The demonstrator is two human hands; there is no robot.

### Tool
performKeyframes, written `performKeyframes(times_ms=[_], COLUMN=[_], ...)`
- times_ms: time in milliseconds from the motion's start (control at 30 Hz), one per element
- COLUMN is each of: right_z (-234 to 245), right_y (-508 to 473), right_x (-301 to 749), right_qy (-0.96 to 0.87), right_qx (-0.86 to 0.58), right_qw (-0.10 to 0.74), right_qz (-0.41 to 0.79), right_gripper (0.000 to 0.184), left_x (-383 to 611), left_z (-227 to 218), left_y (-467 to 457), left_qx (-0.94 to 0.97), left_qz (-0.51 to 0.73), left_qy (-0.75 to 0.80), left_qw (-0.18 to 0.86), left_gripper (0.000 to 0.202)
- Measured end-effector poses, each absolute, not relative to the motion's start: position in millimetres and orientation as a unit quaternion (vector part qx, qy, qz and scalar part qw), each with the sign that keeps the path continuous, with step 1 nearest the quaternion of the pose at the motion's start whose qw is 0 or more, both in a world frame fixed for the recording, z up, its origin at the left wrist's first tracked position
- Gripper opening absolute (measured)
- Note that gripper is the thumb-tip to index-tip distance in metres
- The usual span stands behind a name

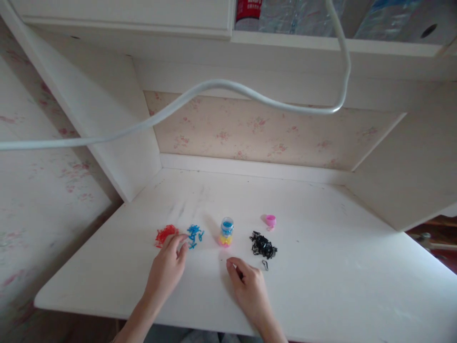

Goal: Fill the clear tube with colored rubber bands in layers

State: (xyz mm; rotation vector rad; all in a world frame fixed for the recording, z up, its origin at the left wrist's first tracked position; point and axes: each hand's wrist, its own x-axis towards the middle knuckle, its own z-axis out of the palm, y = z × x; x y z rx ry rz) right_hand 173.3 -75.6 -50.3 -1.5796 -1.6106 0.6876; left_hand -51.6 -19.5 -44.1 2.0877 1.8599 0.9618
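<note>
My left hand [167,264] reaches between a pile of red small rubber bands [166,233] and a smaller pile of blue small rubber bands [193,234]. Its thumb and forefinger are apart, with nothing visible between them. A small clear jar [227,226] stands upright to the right of the blue pile; pink, yellow and blue layers show inside, and its top is uncovered. My right hand [249,284] rests on the table below the jar, fingers curled and thumb and forefinger tips together; anything in that pinch is hidden. Beside it lies a heap of black small rubber bands [263,246].
A pink cap [270,220] sits behind the black heap, and one black band [265,265] lies apart from it. Across the upper view a white cable [214,85] hangs before the shelf. White side panels [103,109] frame the white table [321,286].
</note>
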Motion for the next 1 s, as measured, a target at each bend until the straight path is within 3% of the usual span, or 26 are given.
performKeyframes(times_ms=[200,367,600,733,1000], right_z=[-49.9,-45.8,-38.6,-33.9,-35.8], right_y=[-74.5,-75.0,-68.1,-55.4,-24.7], right_x=[167.6,160.2,135.0,107.4,68.9], right_qy=[-0.67,-0.722,-0.745,-0.747,-0.752], right_qx=[-0.646,-0.647,-0.645,-0.645,-0.643], right_qw=[0.301,0.214,0.155,0.145,0.135], right_qz=[0.207,0.122,0.075,0.076,0.058], right_gripper=[0.03,0.028,0.023,0.017,0.02], left_x=[-56.7,-46.2,-48.4,-57.2,-67.0], left_z=[-49.7,-45.9,-55.2,-64.1,-72.6], left_y=[-27.2,-28.1,-31.4,-29.8,-26.3], left_qx=[0.729,0.727,0.729,0.699,0.638], left_qz=[0.203,0.183,0.237,0.335,0.414], left_qy=[0.651,0.662,0.642,0.629,0.638], left_qw=[0.061,0.008,0.021,0.054,0.122], left_gripper=[0.022,0.021,0.02,0.021,0.028])
